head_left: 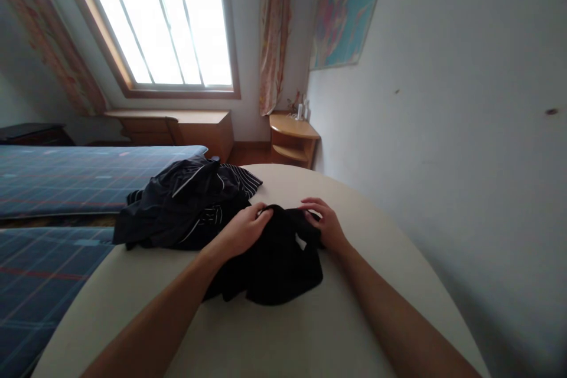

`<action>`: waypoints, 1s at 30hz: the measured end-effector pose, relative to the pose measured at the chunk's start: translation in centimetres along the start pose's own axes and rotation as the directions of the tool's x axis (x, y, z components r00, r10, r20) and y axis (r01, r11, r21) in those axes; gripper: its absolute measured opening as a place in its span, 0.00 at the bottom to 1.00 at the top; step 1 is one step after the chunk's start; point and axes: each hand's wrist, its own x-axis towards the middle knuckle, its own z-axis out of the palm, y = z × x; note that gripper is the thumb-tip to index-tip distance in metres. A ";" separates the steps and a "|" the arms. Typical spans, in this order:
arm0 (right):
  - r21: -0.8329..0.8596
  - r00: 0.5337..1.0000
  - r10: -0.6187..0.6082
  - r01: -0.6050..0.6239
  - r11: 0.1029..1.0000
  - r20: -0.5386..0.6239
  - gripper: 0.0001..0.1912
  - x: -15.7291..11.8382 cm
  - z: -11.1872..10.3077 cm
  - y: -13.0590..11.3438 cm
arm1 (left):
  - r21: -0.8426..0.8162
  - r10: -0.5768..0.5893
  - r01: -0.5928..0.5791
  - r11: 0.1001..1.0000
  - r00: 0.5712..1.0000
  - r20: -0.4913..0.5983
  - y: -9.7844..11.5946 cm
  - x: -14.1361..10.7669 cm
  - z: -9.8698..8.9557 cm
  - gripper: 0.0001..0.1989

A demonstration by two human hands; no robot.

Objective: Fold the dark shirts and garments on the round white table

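Observation:
A black garment lies bunched on a pale round table, and its exact kind is not clear. My left hand pinches its upper edge between thumb and fingers. At the garment's right side, my right hand has its lower fingers and thumb on the cloth, with the upper fingers a little lifted. Just left of my left hand is a heap of dark clothes with white piping, and striped fabric shows at its far edge.
Blue plaid mattresses lie left of the table. A white wall runs along the right. Beyond the table stand a wooden corner shelf and a desk with a chair beneath a bright window.

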 end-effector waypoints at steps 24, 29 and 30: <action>-0.037 0.771 0.130 -0.137 0.990 0.623 0.33 0.3 -1.6 -4.6 | -0.279 -0.439 0.369 0.887 0.861 -0.257 -4.4 2.4 -1.6 0.24; 0.050 0.798 0.080 -0.136 0.989 0.597 0.22 0.3 -0.7 -5.5 | -0.412 -0.457 0.354 0.839 0.871 -0.182 -3.1 1.5 -1.4 0.21; 0.083 0.819 0.076 -0.149 0.985 0.568 0.21 0.5 -0.7 -5.4 | -0.449 -0.455 0.348 0.823 0.877 -0.155 -2.6 1.3 -1.4 0.21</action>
